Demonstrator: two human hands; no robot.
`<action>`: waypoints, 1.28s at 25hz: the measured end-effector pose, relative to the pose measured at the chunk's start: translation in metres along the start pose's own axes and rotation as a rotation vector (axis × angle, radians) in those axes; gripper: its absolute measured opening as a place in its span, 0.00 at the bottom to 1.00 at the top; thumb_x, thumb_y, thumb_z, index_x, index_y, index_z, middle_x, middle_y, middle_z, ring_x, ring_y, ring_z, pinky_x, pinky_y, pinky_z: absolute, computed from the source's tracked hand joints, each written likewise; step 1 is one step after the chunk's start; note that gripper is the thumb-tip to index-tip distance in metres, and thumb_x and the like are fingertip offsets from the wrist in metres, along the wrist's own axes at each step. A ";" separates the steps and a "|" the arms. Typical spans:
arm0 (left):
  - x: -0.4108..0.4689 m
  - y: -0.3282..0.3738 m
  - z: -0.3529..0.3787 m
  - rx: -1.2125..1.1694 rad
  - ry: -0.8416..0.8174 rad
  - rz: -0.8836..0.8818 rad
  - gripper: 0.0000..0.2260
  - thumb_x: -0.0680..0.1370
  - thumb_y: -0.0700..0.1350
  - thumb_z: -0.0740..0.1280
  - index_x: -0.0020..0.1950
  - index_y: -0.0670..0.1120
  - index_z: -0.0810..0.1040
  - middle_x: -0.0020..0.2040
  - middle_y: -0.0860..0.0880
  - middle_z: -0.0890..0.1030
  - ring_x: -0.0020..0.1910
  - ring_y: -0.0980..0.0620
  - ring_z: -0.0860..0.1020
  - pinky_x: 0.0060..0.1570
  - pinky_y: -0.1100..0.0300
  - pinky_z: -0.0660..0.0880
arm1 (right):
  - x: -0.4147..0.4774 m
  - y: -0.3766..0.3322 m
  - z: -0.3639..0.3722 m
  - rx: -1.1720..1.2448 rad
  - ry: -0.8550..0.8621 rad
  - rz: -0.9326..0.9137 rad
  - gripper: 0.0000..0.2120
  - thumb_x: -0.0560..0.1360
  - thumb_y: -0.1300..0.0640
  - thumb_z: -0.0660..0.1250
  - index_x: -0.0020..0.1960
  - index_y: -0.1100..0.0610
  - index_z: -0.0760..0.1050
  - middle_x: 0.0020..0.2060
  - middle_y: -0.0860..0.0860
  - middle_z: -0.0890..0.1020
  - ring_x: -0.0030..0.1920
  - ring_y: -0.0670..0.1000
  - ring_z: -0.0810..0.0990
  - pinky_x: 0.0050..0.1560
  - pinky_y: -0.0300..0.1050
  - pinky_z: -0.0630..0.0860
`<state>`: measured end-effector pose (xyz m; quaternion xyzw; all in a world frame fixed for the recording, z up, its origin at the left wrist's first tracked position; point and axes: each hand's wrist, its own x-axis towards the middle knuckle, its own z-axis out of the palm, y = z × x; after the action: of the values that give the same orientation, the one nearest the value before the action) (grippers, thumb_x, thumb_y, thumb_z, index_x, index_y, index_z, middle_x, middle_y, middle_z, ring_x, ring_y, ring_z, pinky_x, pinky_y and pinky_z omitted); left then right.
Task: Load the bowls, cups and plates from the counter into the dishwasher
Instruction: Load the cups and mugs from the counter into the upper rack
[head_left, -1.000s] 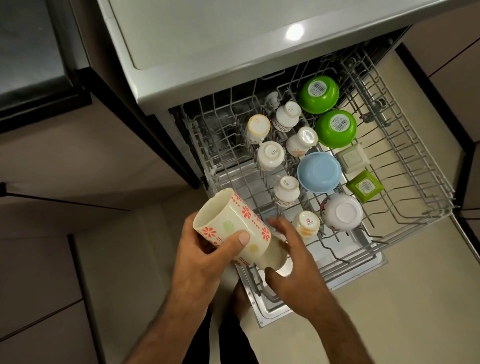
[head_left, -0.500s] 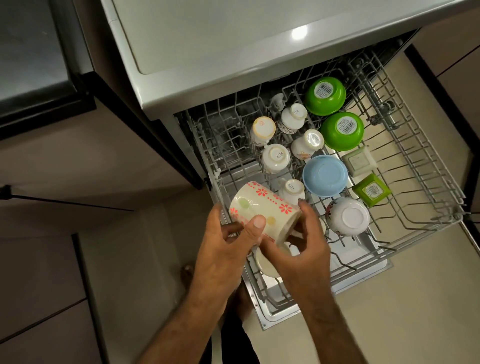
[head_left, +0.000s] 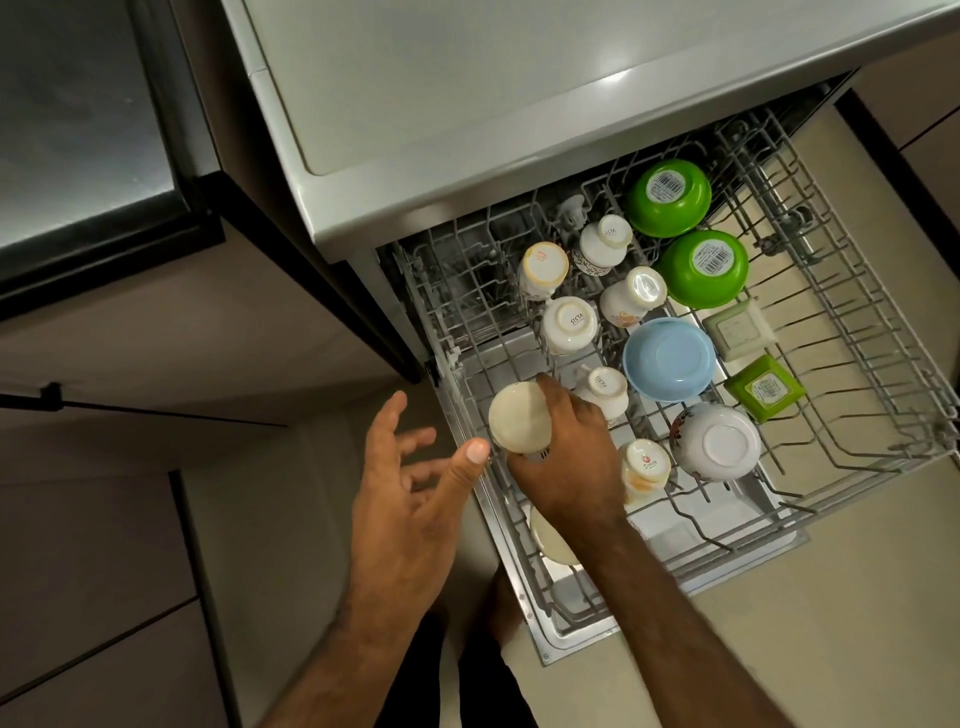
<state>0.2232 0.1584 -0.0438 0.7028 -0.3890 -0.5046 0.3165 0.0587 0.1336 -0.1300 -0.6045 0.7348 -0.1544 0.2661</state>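
Observation:
The dishwasher's upper rack (head_left: 878, 364) is pulled out. A cream mug (head_left: 518, 420) stands upside down at the rack's front left, and my right hand (head_left: 566, 457) grips its side. My left hand (head_left: 415, 483) hovers just left of the rack, fingers spread, holding nothing; its thumb tip is near the mug. Several white cups (head_left: 569, 325) sit upside down in the rack's left half. Two green bowls (head_left: 667, 197), a blue bowl (head_left: 670, 358) and a white bowl (head_left: 719, 441) lie inverted to the right. Another cream cup (head_left: 550, 538) shows partly under my right wrist.
Two small square dishes, one pale (head_left: 740, 330) and one green (head_left: 763, 387), sit right of the blue bowl. The grey countertop (head_left: 467, 104) overhangs the rack's back. A dark appliance (head_left: 78, 130) is at upper left. The rack's right side holds bare tines.
The flowered mug was turned upside down and lowered into the rack's front left. My left hand let go of it and opened; my right hand now grips it.

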 end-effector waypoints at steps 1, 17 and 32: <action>0.001 -0.001 -0.002 0.008 0.005 0.008 0.44 0.70 0.72 0.71 0.81 0.60 0.58 0.67 0.57 0.76 0.55 0.65 0.82 0.47 0.66 0.78 | -0.003 0.001 0.002 0.030 0.010 0.011 0.41 0.68 0.48 0.78 0.75 0.50 0.63 0.68 0.53 0.75 0.66 0.57 0.73 0.58 0.57 0.78; -0.052 0.069 -0.085 0.414 0.046 0.286 0.25 0.77 0.57 0.72 0.72 0.54 0.75 0.65 0.60 0.77 0.61 0.64 0.76 0.59 0.66 0.74 | -0.069 -0.091 -0.101 0.217 -0.084 -0.150 0.20 0.75 0.51 0.73 0.65 0.51 0.76 0.55 0.45 0.81 0.55 0.46 0.78 0.55 0.46 0.77; -0.099 0.170 -0.305 0.271 0.450 0.451 0.24 0.75 0.53 0.76 0.70 0.55 0.76 0.58 0.59 0.79 0.52 0.65 0.78 0.51 0.65 0.76 | -0.105 -0.359 -0.165 0.386 -0.178 -0.527 0.21 0.74 0.52 0.76 0.65 0.49 0.78 0.54 0.38 0.82 0.57 0.37 0.80 0.58 0.43 0.79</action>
<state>0.4576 0.1755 0.2333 0.7284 -0.5185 -0.1978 0.4018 0.2661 0.1405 0.2223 -0.7232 0.4844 -0.3006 0.3898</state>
